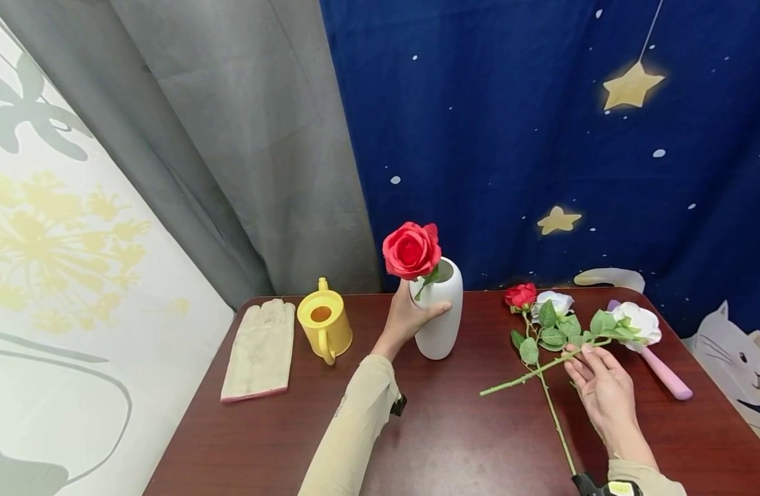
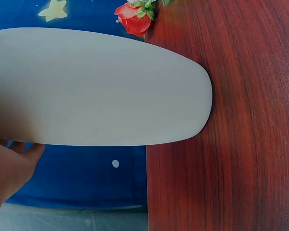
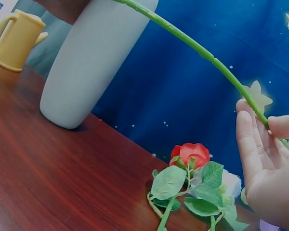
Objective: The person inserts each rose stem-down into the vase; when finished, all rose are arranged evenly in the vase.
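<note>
White and smooth, the vase (image 1: 438, 331) stands upright on the table (image 1: 466, 441), the left hand (image 1: 409, 313) gripping its upper side, thumb across the front. It looks rigid, perhaps slippery and breakable, so a broad hold round the body suits it. At eleven o'clock, above its mouth, is a red rose (image 1: 411, 251). At four o'clock from the vase, the right hand (image 1: 606, 393) pinches a white rose (image 1: 645, 324) by its green stem (image 1: 510, 382), which is probably light and springy, best held mid-length, clear of the soft petals.
</note>
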The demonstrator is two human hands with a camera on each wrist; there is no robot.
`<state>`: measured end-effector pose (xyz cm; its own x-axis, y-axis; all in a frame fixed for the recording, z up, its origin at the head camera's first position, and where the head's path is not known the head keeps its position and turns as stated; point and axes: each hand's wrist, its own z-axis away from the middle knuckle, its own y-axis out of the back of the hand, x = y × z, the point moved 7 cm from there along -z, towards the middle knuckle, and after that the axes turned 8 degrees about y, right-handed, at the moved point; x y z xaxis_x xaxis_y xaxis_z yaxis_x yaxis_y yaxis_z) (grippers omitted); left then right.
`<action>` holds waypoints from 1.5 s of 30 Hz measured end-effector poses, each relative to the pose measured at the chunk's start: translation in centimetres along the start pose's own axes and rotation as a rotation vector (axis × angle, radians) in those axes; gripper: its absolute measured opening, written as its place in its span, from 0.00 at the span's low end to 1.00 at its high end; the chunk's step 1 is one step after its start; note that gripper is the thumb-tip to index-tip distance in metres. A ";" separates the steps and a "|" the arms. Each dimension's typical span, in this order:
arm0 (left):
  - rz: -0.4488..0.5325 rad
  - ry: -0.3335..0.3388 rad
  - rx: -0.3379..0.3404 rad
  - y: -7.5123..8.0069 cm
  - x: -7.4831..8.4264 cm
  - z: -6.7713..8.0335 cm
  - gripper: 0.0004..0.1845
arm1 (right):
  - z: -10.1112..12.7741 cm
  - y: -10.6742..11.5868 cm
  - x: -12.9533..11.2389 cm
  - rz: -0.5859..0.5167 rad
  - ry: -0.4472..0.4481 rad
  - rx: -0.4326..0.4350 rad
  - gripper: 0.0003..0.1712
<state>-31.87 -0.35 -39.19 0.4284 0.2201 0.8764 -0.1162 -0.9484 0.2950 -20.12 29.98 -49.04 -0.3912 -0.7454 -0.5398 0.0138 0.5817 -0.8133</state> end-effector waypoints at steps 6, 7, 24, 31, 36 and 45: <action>-0.012 0.012 -0.018 0.4 1.3 0.4 0.40 | -0.4 -0.2 -0.7 -0.037 0.010 0.028 0.13; -0.016 0.013 -0.018 0.4 1.4 0.5 0.41 | -0.5 -0.3 -0.8 -0.036 0.009 0.034 0.14; 0.015 0.023 -0.006 0.3 1.2 0.4 0.41 | -2.9 -2.8 -3.0 -0.050 0.115 0.199 0.06; 0.027 0.033 -0.019 0.3 1.1 0.4 0.41 | -4.3 -4.8 -3.7 -0.043 0.201 0.289 0.03; 0.031 0.025 -0.024 0.3 1.2 0.4 0.41 | -4.7 -5.3 -3.8 -0.052 0.216 0.373 0.02; 0.015 0.030 -0.024 0.3 1.2 0.4 0.41 | -5.8 -7.2 -4.1 -0.033 0.242 0.402 0.04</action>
<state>-31.05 -0.50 -38.19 0.3990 0.2129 0.8919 -0.1439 -0.9461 0.2902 -23.99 30.74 -39.66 -0.5998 -0.6361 -0.4853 0.3350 0.3512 -0.8743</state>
